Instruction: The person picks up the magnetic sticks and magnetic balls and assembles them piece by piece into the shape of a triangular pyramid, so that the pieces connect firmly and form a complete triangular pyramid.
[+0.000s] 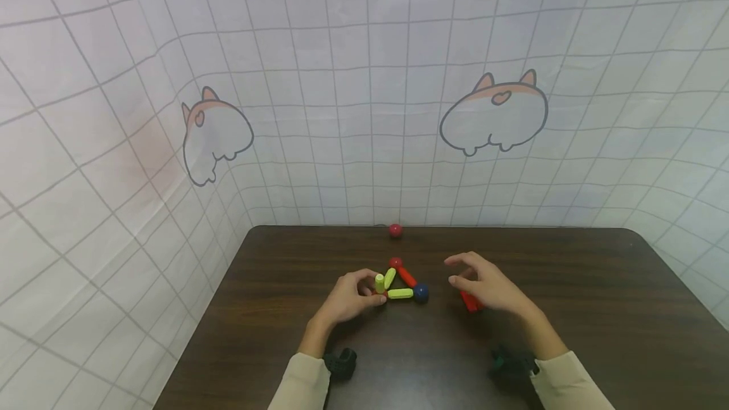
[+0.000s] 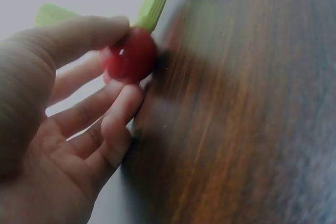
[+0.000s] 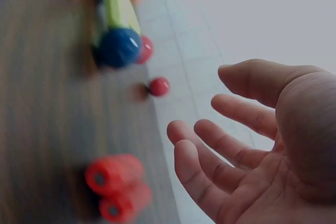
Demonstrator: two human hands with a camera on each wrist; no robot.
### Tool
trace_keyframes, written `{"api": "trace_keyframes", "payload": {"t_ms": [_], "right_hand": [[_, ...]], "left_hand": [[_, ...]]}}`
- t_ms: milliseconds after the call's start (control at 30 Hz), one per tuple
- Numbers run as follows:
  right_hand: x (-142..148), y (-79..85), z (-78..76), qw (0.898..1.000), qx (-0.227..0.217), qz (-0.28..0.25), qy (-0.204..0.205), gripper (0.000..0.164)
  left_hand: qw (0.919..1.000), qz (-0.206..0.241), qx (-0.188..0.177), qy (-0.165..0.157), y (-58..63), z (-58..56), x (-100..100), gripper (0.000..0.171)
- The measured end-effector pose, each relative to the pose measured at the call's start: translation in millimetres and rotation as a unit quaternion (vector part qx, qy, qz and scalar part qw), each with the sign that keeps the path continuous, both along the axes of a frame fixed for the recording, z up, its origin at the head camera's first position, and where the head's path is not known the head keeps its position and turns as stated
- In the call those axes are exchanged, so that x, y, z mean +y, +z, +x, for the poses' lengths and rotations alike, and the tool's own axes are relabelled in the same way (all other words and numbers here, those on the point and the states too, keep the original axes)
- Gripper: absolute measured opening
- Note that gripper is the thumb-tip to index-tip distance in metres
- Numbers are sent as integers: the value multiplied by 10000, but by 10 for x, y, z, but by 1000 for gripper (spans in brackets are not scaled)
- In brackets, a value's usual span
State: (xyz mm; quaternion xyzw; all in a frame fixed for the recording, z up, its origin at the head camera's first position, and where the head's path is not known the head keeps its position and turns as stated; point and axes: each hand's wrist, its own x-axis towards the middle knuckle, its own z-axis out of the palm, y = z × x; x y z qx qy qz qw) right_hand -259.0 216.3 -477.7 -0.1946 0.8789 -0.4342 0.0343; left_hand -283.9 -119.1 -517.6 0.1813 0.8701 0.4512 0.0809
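Observation:
My left hand (image 1: pixel 346 299) pinches a red ball (image 2: pixel 129 56) between thumb and fingers at the near left corner of a flat triangle of rods and balls. A yellow-green rod (image 1: pixel 380 283) stands up from that ball. Another yellow-green rod (image 1: pixel 400 293) links it to a blue ball (image 1: pixel 421 292), and a third one (image 1: pixel 390 278) runs to a far red ball (image 1: pixel 395 263). Between the far red and blue balls lies a red rod (image 1: pixel 407 277). My right hand (image 1: pixel 490 283), holding nothing, hovers with parted fingers near two red rods (image 3: pixel 115 174) lying side by side.
A loose red ball (image 1: pixel 395 230) sits at the back edge of the dark wooden table (image 1: pixel 273 321). Behind the table hangs a white gridded cloth (image 1: pixel 353 112) with printed animal drawings. Dark wrist mounts (image 1: pixel 342 364) sit under both forearms.

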Motion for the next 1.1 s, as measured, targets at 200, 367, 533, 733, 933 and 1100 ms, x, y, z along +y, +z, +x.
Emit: {"api": "trace_keyframes", "payload": {"t_ms": [200,367,533,733,933,1100], "right_hand": [[274,69,-13,9995,-38,-196,-233,38],[418,72,-10,9995,-90,-155,-276,39],[465,-49,-17,9997,-224,33,-76,43],[451,-202,-45,9991,-370,218,-27,43],[462,-289,-75,9983,-226,522,-87,41],[526,-301,-69,9979,-217,545,-258,38]], "left_hand": [[9996,15,79,255,-5,-13,-2,35],[9995,24,11,321,-8,-23,1,34],[9996,-13,4,288,-32,-32,0,34],[9995,-39,-21,307,-48,-37,-18,36],[9994,-77,-52,329,-38,-31,-22,38],[9994,-95,-54,335,-33,-21,-7,40]]}}
